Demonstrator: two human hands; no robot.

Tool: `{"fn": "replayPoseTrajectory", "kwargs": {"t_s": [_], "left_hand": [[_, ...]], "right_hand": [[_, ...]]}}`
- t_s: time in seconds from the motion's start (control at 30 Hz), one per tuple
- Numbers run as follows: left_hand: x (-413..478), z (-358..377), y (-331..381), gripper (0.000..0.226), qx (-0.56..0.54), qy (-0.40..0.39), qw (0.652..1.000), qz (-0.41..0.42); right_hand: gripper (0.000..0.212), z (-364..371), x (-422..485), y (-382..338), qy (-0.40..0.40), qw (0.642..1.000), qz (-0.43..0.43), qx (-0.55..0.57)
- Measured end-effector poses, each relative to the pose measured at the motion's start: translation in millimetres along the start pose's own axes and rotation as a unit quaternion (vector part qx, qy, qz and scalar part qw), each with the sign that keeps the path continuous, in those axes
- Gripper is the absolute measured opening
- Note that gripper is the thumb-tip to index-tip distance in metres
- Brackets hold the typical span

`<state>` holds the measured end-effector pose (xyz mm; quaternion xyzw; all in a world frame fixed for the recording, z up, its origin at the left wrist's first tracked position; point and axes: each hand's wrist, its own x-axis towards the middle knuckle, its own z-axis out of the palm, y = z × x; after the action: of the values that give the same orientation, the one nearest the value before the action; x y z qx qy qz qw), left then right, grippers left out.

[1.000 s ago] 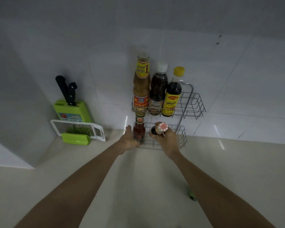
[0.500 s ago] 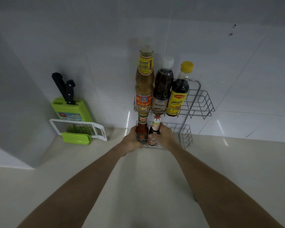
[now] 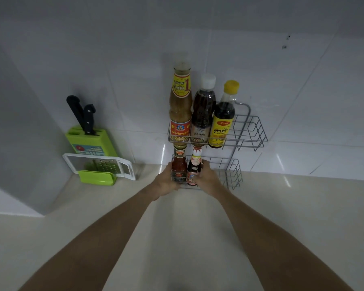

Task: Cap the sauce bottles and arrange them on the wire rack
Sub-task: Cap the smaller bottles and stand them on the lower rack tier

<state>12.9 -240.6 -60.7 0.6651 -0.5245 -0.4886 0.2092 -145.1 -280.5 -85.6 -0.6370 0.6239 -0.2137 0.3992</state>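
Observation:
A two-tier wire rack (image 3: 250, 131) stands against the tiled wall. Its upper tier holds three capped bottles: a tall brown sauce bottle (image 3: 180, 106), a dark bottle with a white cap (image 3: 203, 114) and a dark bottle with a yellow cap (image 3: 223, 118). On the lower tier stand a red sauce bottle (image 3: 178, 166) and, right of it, a small dark bottle with a red-and-white cap (image 3: 194, 166). My left hand (image 3: 166, 181) wraps the red sauce bottle from the left. My right hand (image 3: 206, 177) grips the small dark bottle from the right, upright.
A green knife block (image 3: 93, 141) with two black-handled knives stands at the left, and a white-framed grater (image 3: 99, 164) leans on it. The right halves of both rack tiers hold nothing. A pale counter (image 3: 187, 238) stretches toward me.
My right hand has brought the small dark bottle from tilted in front of the rack to upright on the lower tier beside the red bottle. My left hand stayed on the red bottle.

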Motion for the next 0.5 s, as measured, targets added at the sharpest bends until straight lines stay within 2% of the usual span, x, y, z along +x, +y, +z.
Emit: {"fn": "replayPoseTrajectory", "kwargs": {"t_s": [0.1, 0.23, 0.37, 0.5], "left_hand": [[-11, 4, 0, 0.078, -0.002, 0.025, 1.000, 0.002], [-34, 15, -12, 0.070, -0.023, 0.058, 0.998, 0.024], [-69, 38, -32, 0.061, -0.041, 0.054, 0.996, 0.054], [-116, 70, -50, 0.058, -0.054, 0.017, 0.994, 0.094]], "right_hand": [[0.055, -5, -17, 3, 0.042, 0.999, -0.019, -0.004], [0.055, -17, -52, 14, 0.080, 0.991, -0.105, 0.003], [0.053, -29, -102, 37, 0.121, 0.980, -0.158, -0.003], [0.045, -31, -165, 72, 0.144, 0.968, -0.201, -0.048]]}}
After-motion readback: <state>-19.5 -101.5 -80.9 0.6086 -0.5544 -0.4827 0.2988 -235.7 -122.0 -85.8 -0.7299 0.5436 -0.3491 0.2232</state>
